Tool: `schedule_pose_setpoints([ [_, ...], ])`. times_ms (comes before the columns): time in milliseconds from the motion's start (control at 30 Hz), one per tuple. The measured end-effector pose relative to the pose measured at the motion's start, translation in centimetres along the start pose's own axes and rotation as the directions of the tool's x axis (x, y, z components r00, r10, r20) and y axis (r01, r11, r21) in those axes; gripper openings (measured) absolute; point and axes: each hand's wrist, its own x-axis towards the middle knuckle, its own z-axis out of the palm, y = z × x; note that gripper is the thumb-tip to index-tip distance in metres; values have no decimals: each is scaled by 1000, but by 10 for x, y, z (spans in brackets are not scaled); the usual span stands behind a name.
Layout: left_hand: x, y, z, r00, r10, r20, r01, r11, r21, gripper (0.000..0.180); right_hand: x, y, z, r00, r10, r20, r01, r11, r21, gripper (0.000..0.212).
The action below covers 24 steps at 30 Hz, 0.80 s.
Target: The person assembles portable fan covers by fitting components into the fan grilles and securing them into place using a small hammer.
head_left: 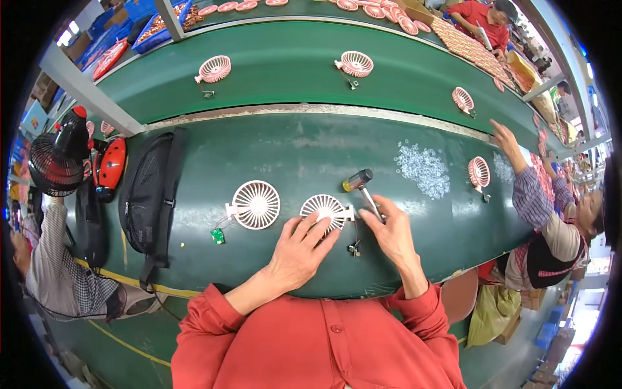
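Note:
A round pale pink fan housing [322, 206] with radial ribs lies on the green work surface in front of me. My left hand [297, 253] rests over its lower left part, fingers stretched out and slightly apart; the thumb is hidden. My right hand [392, 236] is closed round the handle of a small mallet [359, 181], whose dark and yellowish head hangs just above and right of the housing. By the housing's stub, a small wired part [354, 248] lies near my right hand. Left of my hands is a second pink fan housing [257, 205], wired to a green circuit board [218, 235].
A heap of small clear pieces [422, 170] lies to the right, then another fan housing [479, 172] near a co-worker's hand [508, 144]. A black bag [154, 194] and a black fan [58, 159] stand left. Beyond, a green belt [278, 84] carries more housings.

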Motion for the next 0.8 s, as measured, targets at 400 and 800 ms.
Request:
schedule_pose_setpoints([
  [400, 3, 9, 6, 999, -10, -52, 11, 1000, 21, 39, -52, 7, -6, 989, -143, 34, 147, 963, -226, 15],
  [800, 8, 15, -19, 997, -62, -41, 62, 998, -5, 37, 8, 97, -107, 761, 556, -335, -428, 817, 386, 17],
])
